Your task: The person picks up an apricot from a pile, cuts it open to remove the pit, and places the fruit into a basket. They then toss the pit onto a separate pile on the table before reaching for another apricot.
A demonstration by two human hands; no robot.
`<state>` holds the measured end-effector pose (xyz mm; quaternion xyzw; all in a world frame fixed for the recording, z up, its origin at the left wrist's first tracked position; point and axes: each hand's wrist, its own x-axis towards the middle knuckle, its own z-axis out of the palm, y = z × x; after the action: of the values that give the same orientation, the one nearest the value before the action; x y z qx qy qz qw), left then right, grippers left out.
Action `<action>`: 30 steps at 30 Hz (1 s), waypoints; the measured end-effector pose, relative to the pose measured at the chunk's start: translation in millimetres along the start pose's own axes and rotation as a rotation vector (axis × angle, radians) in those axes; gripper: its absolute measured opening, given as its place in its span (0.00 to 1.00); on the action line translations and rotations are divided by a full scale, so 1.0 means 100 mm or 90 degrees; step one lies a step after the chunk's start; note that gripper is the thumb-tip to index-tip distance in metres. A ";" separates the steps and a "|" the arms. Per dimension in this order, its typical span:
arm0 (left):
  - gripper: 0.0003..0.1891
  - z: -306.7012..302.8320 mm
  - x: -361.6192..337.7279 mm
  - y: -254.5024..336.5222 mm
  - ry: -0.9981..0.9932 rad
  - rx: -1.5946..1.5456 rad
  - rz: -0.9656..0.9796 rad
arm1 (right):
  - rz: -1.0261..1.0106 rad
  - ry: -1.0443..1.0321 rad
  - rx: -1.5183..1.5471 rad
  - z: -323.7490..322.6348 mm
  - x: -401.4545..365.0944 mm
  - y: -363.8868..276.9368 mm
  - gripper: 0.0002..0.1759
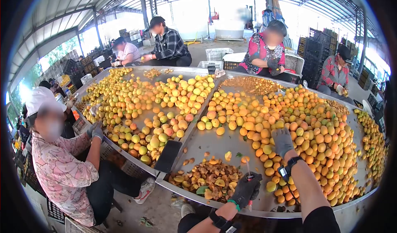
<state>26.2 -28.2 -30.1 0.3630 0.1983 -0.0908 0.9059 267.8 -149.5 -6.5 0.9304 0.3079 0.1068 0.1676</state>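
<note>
My left hand [247, 187], in a dark glove, is closed around a small knife [248, 167] whose thin blade points up and away from me. Just left of it lies a heap of cut, browned apricot pieces [211, 179] with a green leaf. Reaching farther forward, my right hand [283, 142] wears a grey glove and rests, fingers stretched out, at the near-left side of a big pile of whole apricots [318, 138]. Whether its fingertips grip one fruit cannot be made out.
A metal sorting table [198, 150] with raised dividers carries more apricots [136, 105] on the left. A black phone [168, 156] lies on the divider. A person in a pink shirt [62, 162] sits left; other people sit along the far side. Stacked crates [318, 53] stand behind.
</note>
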 end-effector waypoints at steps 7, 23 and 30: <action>0.06 -0.28 0.27 -0.31 -0.058 0.477 0.496 | 0.161 -0.038 1.565 -0.20 -1.64 -0.41 0.19; 0.18 0.20 -0.12 0.01 -0.007 0.883 0.213 | 0.018 -0.100 1.228 -0.34 -1.89 -0.56 0.17; 0.15 0.15 -0.11 -0.14 0.056 1.043 0.340 | 0.049 -0.046 1.063 -0.18 -1.91 -0.62 0.17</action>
<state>16.3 -48.2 -24.3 0.9395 0.0131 0.0248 0.3414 78.2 -214.9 -31.8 0.7614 0.2482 -0.1808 -0.5709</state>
